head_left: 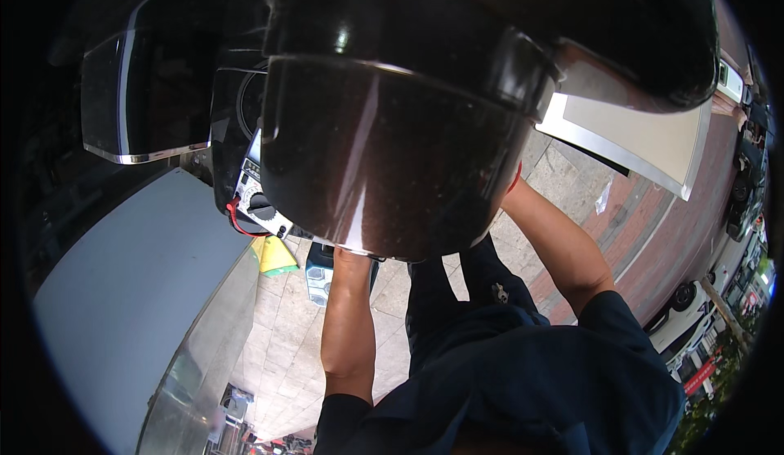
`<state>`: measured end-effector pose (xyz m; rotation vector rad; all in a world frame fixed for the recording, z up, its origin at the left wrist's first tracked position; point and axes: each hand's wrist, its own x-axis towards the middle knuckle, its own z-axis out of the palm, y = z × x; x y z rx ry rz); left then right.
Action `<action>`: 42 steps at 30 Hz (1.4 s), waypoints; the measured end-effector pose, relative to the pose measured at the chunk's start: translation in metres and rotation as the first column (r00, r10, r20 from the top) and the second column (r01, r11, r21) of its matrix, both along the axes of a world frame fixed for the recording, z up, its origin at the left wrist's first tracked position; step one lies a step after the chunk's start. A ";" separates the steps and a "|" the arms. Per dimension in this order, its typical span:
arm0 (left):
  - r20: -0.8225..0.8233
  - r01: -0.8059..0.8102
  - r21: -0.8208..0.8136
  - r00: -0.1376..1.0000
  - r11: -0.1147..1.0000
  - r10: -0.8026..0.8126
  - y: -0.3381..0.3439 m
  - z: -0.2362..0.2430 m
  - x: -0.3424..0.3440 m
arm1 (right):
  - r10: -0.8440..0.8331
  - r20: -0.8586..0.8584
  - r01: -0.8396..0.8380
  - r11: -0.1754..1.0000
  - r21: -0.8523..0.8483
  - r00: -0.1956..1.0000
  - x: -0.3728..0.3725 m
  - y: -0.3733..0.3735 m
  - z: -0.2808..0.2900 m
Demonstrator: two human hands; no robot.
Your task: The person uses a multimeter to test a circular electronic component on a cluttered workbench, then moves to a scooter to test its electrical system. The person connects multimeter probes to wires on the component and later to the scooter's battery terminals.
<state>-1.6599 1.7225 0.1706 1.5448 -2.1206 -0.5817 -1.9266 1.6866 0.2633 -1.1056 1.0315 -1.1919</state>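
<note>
Both forearms are raised from the lower edge toward a glossy black motorcycle helmet with a dark tinted visor (392, 153), which fills the upper middle of the view and is held up close to the camera. The left forearm (347, 324) is seen nearly upright, its wrist vanishing behind the helmet's lower rim; the right forearm (563, 243) is angled up and inward from a dark blue sleeve (621, 324), its wrist likewise lost behind the helmet's right side. Neither hand is visible, so whether the fingers are curled round the shell or spread against it cannot be told, though the helmet appears to be supported between them. Just left of the visor's lower edge, a white meter with a black rotary dial and a red lead (257, 202) is partly covered by the helmet. A flat grey panel (139, 292) lies at lower left, close to the left elbow. Pale paving tiles (286, 349) are seen far below, between panel and body.
</note>
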 end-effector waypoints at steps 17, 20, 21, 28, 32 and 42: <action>-0.674 0.036 0.617 0.540 0.786 0.504 0.005 0.035 -0.031 | 0.008 -0.006 -0.009 0.978 -0.208 1.000 0.003 -0.001 -0.024; -0.740 0.025 0.581 0.430 0.813 0.516 0.011 0.000 -0.013 | -0.016 -0.071 -0.003 0.965 -0.262 0.997 0.002 -0.002 -0.014; -0.742 0.028 0.570 0.446 0.821 0.500 0.011 -0.001 -0.013 | -0.027 -0.092 0.001 0.961 -0.277 0.995 0.001 -0.002 -0.010; -0.109 0.007 0.061 0.994 0.998 0.000 -0.001 0.038 -0.021 | 0.037 -0.141 -0.060 0.985 -0.160 0.989 -0.001 0.000 -0.022; -0.132 0.002 0.191 0.991 0.982 0.024 -0.002 0.040 -0.018 | 0.053 -0.215 -0.075 0.993 -0.095 0.975 0.001 0.002 -0.025; -0.156 -0.125 -0.082 0.981 0.989 0.111 -0.011 0.051 -0.037 | 0.054 -0.200 -0.074 0.993 -0.095 0.978 0.002 0.001 -0.023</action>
